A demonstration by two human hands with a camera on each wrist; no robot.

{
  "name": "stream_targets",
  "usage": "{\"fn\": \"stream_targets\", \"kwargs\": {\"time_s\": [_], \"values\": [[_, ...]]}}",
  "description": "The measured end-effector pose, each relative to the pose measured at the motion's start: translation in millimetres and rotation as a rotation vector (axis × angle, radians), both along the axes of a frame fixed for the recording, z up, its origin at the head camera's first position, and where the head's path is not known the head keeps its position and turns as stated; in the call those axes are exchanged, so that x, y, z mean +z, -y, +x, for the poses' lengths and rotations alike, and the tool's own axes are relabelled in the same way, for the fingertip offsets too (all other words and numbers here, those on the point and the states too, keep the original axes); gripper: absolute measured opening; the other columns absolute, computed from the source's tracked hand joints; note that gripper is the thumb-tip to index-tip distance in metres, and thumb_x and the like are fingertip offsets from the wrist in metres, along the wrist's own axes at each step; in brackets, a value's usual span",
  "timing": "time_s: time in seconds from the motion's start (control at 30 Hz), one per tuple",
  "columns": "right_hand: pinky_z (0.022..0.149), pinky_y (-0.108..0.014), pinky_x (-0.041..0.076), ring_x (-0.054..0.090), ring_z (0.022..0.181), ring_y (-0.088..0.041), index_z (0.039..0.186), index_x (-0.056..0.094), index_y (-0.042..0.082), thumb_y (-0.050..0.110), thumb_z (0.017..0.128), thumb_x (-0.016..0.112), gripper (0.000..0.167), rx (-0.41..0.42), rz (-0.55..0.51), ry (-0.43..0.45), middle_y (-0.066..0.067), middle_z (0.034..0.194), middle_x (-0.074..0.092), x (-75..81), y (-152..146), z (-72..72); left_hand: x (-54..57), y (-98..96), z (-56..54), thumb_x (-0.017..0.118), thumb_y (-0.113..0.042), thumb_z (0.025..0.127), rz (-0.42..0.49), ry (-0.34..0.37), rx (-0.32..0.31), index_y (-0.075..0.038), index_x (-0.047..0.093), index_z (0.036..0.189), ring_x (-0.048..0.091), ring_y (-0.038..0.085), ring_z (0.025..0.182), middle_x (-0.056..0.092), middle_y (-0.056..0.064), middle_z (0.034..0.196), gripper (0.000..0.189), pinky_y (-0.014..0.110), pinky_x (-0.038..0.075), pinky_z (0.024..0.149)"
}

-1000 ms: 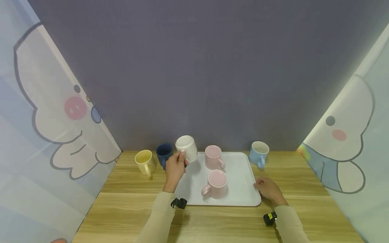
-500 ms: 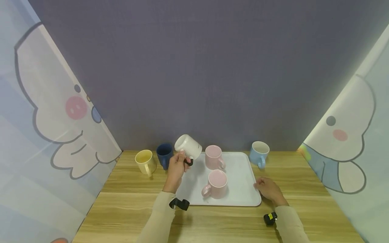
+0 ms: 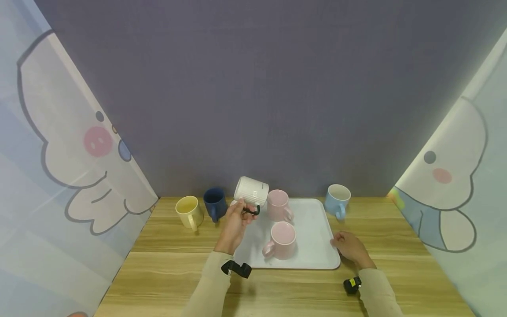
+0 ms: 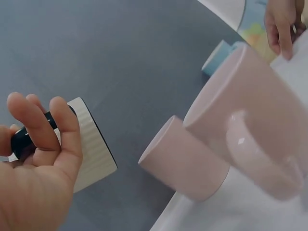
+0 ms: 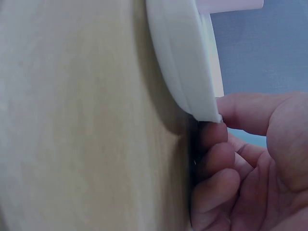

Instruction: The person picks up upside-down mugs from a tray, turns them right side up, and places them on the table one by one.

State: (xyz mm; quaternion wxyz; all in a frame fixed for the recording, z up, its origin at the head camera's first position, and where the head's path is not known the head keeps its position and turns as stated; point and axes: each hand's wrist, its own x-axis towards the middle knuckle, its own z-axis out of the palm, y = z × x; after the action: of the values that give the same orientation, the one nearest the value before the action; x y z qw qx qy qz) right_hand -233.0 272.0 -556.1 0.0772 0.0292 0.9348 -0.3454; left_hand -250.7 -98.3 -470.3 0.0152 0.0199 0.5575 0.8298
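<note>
My left hand (image 3: 234,225) grips a white mug (image 3: 252,191) by its black handle (image 4: 23,142), above the tray's far left corner. The mug lies tipped on its side in the air, its ribbed wall (image 4: 91,154) and a dark edge showing in the left wrist view. Two pink mugs, a rear one (image 3: 277,205) and a front one (image 3: 283,241), stand on the white tray (image 3: 314,233). At the tray's right side my right hand (image 3: 350,247) pinches the tray edge (image 5: 185,53), thumb (image 5: 250,113) on one face and curled fingers (image 5: 216,190) at the other.
Left of the tray, a yellow mug (image 3: 189,212) and a dark blue mug (image 3: 215,204) stand on the wooden table (image 3: 158,273). A light blue mug (image 3: 337,201) is beyond the tray's right rear corner. A grey wall (image 3: 253,110) rises behind the table.
The left hand has turned the white mug from nearly bottom-up onto its side and shifted it slightly right, close to the rear pink mug. The right hand and tray stay put.
</note>
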Motion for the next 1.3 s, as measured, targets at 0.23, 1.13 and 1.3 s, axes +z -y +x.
{"fn": "stream_targets", "kwargs": {"time_s": [0.23,1.13,1.3], "values": [[0.064,-0.031,0.038,0.051,0.073,-0.020,0.092,0.063,0.006,0.020,0.097,0.061,0.015,-0.003,0.004,0.003,-0.003,0.077,0.055,0.0,0.1,-0.1,-1.0,-6.0,1.8,0.034,-0.026,0.113,0.182,0.011,-0.010,-0.012,0.053,0.086,0.048,0.006,0.057,0.061,-0.003,0.082,0.036,0.026,0.057,0.075],[0.065,-0.031,0.038,0.052,0.076,-0.021,0.095,0.064,0.005,0.022,0.098,0.059,0.018,-0.026,0.007,0.011,-0.005,0.081,0.059,-0.8,1.7,0.6,-3.3,-22.6,3.0,0.031,-0.024,0.113,0.495,0.036,-0.015,-0.015,0.055,0.082,0.059,0.006,0.064,0.066,-0.003,0.077,0.041,0.027,0.057,0.074],[0.069,-0.033,0.044,0.057,0.082,-0.023,0.103,0.065,0.001,0.024,0.099,0.057,0.025,-0.028,-0.009,0.025,-0.010,0.090,0.064,1.0,0.9,1.3,-1.2,-25.9,3.4,0.030,-0.024,0.114,0.484,0.042,0.000,-0.015,0.054,0.082,0.055,0.005,0.060,0.065,-0.003,0.077,0.041,0.028,0.057,0.075]]}}
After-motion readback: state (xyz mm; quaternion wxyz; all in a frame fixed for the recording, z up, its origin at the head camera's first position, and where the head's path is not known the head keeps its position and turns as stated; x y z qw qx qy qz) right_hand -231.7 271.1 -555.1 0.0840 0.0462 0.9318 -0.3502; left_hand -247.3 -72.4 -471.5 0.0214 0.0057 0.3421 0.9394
